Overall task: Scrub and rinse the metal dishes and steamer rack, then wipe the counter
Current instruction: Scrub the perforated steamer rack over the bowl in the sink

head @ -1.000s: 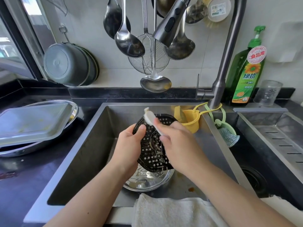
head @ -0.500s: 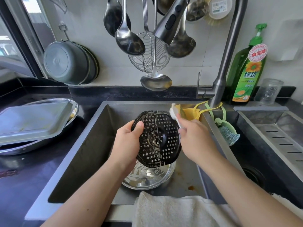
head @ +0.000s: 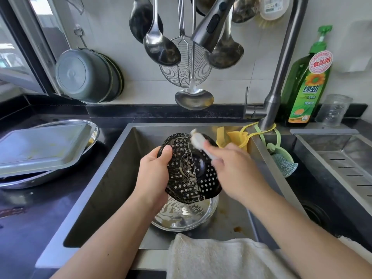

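The left hand (head: 155, 174) grips the steamer rack (head: 191, 168) over the sink bowl (head: 185, 216); the right hand (head: 235, 168), gripping the brush (head: 198, 140), has swung back onto the rack's top edge; scrubbing goes on.

The sink (head: 112, 178) holds a bowl (head: 187, 216); the steamer rack (head: 191, 168) hangs above it, trays (head: 40, 152) left, soap bottle (head: 308, 81) behind-right, towel (head: 217, 256) in front.

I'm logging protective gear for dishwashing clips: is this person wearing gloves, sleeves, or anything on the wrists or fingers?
No gear shows. The left hand and right hand are bare, without gloves. Both forearms are uncovered up to the frame's lower edge, so no sleeves appear. No watch, bracelet or ring is visible, though the right hand is motion-blurred.
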`<state>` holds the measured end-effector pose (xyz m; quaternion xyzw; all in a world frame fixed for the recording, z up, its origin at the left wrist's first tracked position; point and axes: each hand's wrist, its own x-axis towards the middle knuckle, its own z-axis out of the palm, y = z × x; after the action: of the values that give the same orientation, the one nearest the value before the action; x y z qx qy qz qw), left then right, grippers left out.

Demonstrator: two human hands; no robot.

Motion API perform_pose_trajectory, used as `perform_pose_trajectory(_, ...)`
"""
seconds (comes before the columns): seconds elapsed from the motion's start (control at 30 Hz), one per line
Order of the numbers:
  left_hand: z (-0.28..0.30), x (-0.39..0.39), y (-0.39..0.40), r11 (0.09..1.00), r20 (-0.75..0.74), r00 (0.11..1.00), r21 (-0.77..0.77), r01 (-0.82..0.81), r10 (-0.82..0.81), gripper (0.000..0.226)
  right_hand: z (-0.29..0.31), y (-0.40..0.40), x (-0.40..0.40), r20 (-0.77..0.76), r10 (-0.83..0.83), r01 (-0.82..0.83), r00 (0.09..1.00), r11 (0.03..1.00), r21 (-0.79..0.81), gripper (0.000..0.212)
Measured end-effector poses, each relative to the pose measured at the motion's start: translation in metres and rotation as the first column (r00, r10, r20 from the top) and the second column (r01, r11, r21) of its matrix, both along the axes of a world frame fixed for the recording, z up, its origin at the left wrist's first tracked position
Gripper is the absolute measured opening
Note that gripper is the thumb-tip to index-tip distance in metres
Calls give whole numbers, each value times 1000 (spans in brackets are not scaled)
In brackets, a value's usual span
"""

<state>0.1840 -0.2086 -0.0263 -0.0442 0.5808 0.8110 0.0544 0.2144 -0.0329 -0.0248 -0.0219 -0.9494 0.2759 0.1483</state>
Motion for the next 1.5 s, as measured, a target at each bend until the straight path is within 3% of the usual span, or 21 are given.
perform_pose_trajectory(0.07,0,1,1,1000,-12,1000,-14,11,-11,28,0,7,-4,11,-70,70,998,997,-21,53)
perform_pose_trajectory(0.2,-1,0,0,999,-14,1000,-32,23,-23,27,1,-7,9,23,96,-96,995,995,11,53)
perform_pose_trajectory(0.33,0,0,0,994,-41,999,-105,7,-12,27,4,11,-4,34,-60,58,998,996,70,53)
perform_pose_trajectory(0.5,5,-6,-12,993,-42,999,-118,-15,11,26,3,5,9,116,94,-107,989,988,110,53)
perform_pose_trajectory(0.67,3,-3,-6,983,-38,997,-174,63,-70,26,4,14,-3,-12,25,-24,1000,996,82,50)
perform_pose_trajectory(0.83,6,-8,-15,996,-24,999,-89,-31,29,27,2,18,7,177,77,-101,981,986,130,50)
perform_pose_trajectory(0.97,3,0,0,989,-8,996,-121,82,-83,27,8,14,0,-66,40,-38,997,999,30,49)
perform_pose_trajectory(1.13,5,-11,-16,995,3,996,-45,-94,94,27,-3,23,3,162,40,-61,986,990,129,49)
perform_pose_trajectory(1.3,-11,-24,-21,987,118,980,-1,-158,157,27,2,24,-2,7,-127,127,992,987,-102,41)
perform_pose_trajectory(1.43,-21,-36,-22,952,317,928,165,-257,195,26,17,41,-35,187,-312,305,932,950,67,20)
perform_pose_trajectory(1.5,-20,-41,-23,924,360,908,226,-307,214,24,32,56,-66,161,-410,381,898,906,185,17)
